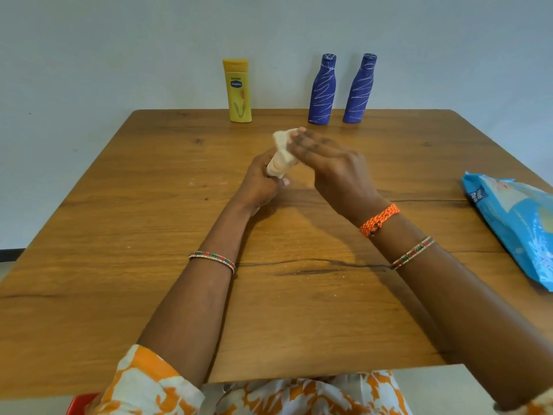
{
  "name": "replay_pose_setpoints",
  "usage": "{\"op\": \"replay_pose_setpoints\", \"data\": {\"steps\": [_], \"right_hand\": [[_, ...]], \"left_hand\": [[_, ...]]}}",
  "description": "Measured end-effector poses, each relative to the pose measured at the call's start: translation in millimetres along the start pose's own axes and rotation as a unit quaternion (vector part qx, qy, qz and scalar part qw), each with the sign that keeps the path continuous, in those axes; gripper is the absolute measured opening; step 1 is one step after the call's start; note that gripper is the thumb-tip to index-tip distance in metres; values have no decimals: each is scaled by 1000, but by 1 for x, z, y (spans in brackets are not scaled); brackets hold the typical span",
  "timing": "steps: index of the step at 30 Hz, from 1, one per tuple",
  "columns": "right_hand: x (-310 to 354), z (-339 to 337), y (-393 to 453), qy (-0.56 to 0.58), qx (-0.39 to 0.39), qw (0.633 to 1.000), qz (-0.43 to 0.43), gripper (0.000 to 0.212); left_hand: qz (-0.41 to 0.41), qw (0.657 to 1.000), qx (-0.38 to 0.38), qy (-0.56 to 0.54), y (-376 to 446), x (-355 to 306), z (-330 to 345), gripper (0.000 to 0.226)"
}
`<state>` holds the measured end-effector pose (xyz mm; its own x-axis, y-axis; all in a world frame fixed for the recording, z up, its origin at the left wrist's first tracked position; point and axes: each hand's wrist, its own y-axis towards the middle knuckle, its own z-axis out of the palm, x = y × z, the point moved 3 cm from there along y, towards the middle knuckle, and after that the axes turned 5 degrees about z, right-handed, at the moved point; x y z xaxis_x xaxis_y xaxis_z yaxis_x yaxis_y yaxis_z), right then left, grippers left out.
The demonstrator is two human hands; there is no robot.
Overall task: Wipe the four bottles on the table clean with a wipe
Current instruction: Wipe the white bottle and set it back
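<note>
One small cream bottle (pixel 276 166) sat clenched in your left hand (pixel 259 184) mid-table; your right hand (pixel 332 163) pinched the soft wipe (pixel 281 139) against its light, probably slippery top.

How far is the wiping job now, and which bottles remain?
Nothing shows as finished. In hand: the left hand holds a small cream bottle while the right hand rubs a wipe over its top. The yellow bottle and two purple bottles stand at the table's far edge; whether they are wiped cannot be told.
</note>
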<state>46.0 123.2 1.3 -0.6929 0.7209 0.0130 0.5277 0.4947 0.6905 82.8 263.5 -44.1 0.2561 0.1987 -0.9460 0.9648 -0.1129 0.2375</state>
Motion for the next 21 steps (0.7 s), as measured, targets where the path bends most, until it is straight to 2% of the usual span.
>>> {"op": "replay_pose_setpoints", "data": {"steps": [2, 4, 8, 10, 11, 14, 16, 18, 21], "right_hand": [[-5, -1, 4, -12, -1, 998, 64, 52], [3, 0, 3, -34, 11, 997, 63, 53], [22, 4, -13, -48, 53, 995, -74, 44], [15, 4, -14, -42, 53, 992, -103, 44], [8, 4, -12, -30, 44, 995, -84, 47], [-6, 0, -3, 18, 10, 999, 48, 58], [-2, 0, 0, 21, 7, 997, 76, 59], [8, 1, -3, 6, 15, 999, 40, 55], [23, 2, -10, -10, 45, 997, -67, 41]], "left_hand": [[7, 1000, 8, 18, 0, -1, 2, 51], [9, 1000, 4, 10, -1, -3, 1, 50], [19, 1000, -8, -8, -5, -5, -2, 30], [25, 1000, 1, -7, -6, -6, -1, 27], [14, 1000, 1, -13, -6, -8, 0, 31], [-19, 1000, -13, -16, -3, -8, 2, 49], [-15, 1000, -11, -10, -3, -8, 3, 53], [-11, 1000, -7, -18, -3, -8, 1, 50], [2, 1000, -3, -8, -4, -2, 0, 30]]}}
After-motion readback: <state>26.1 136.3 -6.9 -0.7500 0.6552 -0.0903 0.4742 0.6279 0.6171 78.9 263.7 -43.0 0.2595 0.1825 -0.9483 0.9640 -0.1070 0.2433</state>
